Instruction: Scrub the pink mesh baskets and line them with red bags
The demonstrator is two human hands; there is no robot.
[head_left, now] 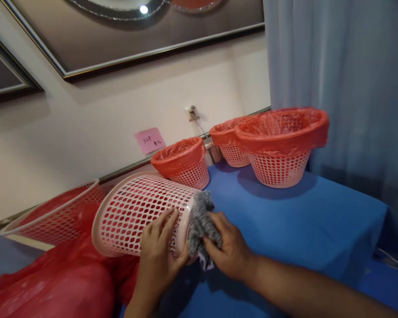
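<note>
Blue-covered table [331,216], pink perforated basket [139,207] tipped sideways under the left hand [158,251], fingers clasping it, right hand [230,247] gripping gray cloth [200,221] against its base, red-lined baskets [278,143] beyond the fingertips

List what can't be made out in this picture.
In the head view:
Tilted basket, underside: mostly covered by the grey cloth and right hand.
Large lined basket, inside floor: hidden by its front rim.
Pink note, smaller writing: too small.
Large framed picture: cut off by the top edge.
Red plastic: cut off, left and bottom edges.
</note>
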